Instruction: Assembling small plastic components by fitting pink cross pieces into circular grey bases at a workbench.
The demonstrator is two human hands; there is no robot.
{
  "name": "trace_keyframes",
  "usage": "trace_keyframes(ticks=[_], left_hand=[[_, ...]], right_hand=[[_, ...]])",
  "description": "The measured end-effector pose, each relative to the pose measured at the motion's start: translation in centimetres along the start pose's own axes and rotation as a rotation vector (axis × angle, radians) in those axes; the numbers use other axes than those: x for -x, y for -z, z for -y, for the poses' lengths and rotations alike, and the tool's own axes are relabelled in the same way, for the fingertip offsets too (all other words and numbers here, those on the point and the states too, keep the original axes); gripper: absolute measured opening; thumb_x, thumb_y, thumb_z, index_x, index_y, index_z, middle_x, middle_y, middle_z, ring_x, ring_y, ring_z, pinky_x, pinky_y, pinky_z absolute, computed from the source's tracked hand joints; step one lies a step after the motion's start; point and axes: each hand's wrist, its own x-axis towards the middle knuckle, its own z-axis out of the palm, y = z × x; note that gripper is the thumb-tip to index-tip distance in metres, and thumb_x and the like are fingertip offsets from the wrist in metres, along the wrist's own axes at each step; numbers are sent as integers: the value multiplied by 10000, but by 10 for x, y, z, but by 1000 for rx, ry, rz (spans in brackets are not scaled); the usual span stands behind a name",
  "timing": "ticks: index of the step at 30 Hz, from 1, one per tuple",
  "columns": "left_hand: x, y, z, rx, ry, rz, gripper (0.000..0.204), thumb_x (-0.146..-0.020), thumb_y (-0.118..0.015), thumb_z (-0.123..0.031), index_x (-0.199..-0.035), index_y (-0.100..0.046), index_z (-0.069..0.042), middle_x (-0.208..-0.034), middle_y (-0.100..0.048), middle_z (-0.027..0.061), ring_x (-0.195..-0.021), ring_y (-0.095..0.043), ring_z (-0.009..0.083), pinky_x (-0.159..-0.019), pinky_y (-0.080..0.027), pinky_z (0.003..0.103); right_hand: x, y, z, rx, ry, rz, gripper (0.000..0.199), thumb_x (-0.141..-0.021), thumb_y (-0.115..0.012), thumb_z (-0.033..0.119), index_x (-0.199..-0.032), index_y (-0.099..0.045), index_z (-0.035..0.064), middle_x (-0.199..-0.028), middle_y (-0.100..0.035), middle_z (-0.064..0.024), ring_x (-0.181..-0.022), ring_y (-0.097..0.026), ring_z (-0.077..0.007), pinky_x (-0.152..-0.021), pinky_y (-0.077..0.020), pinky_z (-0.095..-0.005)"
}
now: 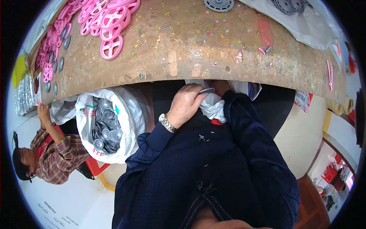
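Observation:
My left hand (187, 104), with a watch at its wrist, pinches a small grey plastic wheel (207, 91) just below the table's near edge. The wheel is seen nearly edge-on. Close beside it, my right hand (220, 87) reaches in under the table edge at the mouth of a white plastic bag (212, 108). Its fingers are hidden by the bag and the table. To the left of my lap stands a white woven sack (131, 131) with many grey wheels (108, 126) inside.
Pink spoked wheels (111, 47) are heaped at the table's (183, 57) far left, with grey discs (66, 42) near them. Larger grey wheels (219, 4) lie at the back. Pink sticks (329, 75) rest at the right. Another person (57, 152) sits at the left.

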Motion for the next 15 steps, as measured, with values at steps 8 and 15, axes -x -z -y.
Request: trace_keyframes(ticks=[8,15], left_hand=[[-8,-1,-2,14,-8,35,222,-885,-676,-171,-1001,-658,18,-930,-663,189,-884,-632,376,-778,-499,415],[-4,-1,4,15,20,36,227,-880,-677,-162,-1029,-663,9,-970,-675,194,-910,-642,378,-789,-505,414]], right_hand=[[-11,-17,-38,283,208,-78,459,-958,-549,338,-1339,-569,82,-1376,-559,-166,-1238,-544,-332,-1054,-418,-447],[8,-14,-25,263,189,-49,455,-937,-557,328,-1327,-583,95,-1361,-571,-169,-1274,-515,-336,-1080,-390,-451]])
